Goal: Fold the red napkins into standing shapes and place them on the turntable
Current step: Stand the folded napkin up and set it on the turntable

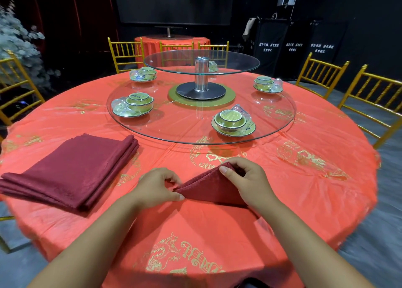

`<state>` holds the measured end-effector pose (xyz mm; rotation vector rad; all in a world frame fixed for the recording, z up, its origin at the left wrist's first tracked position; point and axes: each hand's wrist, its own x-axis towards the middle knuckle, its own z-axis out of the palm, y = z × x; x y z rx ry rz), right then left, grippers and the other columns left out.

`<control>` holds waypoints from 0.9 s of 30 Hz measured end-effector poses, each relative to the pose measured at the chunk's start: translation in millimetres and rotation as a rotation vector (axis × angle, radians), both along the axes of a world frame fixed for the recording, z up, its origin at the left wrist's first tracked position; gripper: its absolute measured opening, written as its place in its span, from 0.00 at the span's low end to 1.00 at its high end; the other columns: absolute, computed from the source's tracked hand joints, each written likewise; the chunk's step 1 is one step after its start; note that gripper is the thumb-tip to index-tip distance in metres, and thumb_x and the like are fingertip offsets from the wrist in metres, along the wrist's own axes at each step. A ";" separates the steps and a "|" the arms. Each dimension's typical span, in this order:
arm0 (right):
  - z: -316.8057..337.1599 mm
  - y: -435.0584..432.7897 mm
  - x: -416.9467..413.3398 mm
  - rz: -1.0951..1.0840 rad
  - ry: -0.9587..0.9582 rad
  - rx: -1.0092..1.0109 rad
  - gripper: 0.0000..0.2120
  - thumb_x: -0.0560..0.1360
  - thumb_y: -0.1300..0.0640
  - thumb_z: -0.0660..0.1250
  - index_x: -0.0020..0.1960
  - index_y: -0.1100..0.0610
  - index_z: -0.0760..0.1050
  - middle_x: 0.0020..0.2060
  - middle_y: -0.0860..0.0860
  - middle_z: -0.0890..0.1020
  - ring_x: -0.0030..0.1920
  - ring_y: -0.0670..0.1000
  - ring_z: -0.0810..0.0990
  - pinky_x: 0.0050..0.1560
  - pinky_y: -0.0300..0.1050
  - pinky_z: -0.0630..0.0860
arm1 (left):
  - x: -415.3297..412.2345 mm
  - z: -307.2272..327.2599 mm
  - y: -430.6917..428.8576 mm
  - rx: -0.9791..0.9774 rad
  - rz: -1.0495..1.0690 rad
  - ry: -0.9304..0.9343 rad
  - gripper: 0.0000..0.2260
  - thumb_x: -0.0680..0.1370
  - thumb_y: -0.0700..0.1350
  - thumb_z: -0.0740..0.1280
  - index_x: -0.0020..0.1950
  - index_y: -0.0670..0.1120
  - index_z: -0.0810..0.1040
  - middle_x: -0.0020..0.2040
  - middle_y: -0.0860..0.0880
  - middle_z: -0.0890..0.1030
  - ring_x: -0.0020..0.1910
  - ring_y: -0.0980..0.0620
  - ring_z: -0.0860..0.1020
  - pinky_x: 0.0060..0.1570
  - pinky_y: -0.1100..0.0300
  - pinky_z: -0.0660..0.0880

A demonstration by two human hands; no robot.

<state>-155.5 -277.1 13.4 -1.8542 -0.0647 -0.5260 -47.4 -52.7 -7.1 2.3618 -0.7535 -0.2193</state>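
Between the hands sits one red napkin (208,188): the left hand (155,186) pinches its corner low as an anchor, and the right hand (245,181) pinches the raised edge to form a fold. The turntable (169,131) stands beyond both.

Bright overhead light on tablecloth (217,233), dim background — wide-angle bending, blurred edges.

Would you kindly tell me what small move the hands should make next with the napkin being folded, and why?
Probably bring the raised flap over and crease it. The right hand pinches the lifted upper corner of the napkin while the left hand pinches its left corner; the napkin is only half folded, not yet standing, and the turntable holds no napkin.
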 end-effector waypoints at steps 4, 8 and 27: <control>2.9 1.5 1.1 0.016 -0.001 -0.027 0.08 0.74 0.62 0.70 0.40 0.49 0.80 0.36 0.43 0.81 0.39 0.42 0.77 0.43 0.36 0.72 | -11.7 11.2 -23.7 -0.177 -0.117 0.137 0.26 0.61 0.51 0.81 0.57 0.58 0.78 0.58 0.58 0.79 0.58 0.66 0.74 0.54 0.79 0.65; 6.2 1.8 1.6 0.034 0.009 -0.040 0.08 0.73 0.62 0.71 0.41 0.49 0.81 0.38 0.44 0.83 0.40 0.42 0.79 0.43 0.32 0.73 | -23.6 15.8 -49.8 -0.398 -0.171 0.247 0.15 0.65 0.46 0.77 0.49 0.50 0.81 0.43 0.53 0.83 0.42 0.57 0.79 0.46 0.64 0.74; 0.8 -25.1 -6.8 0.043 0.165 -0.213 0.04 0.70 0.60 0.74 0.38 0.55 0.80 0.34 0.46 0.83 0.37 0.41 0.78 0.41 0.36 0.72 | -24.7 9.4 -50.2 -0.487 -0.105 0.313 0.07 0.72 0.37 0.73 0.37 0.45 0.77 0.33 0.49 0.77 0.33 0.54 0.74 0.34 0.62 0.69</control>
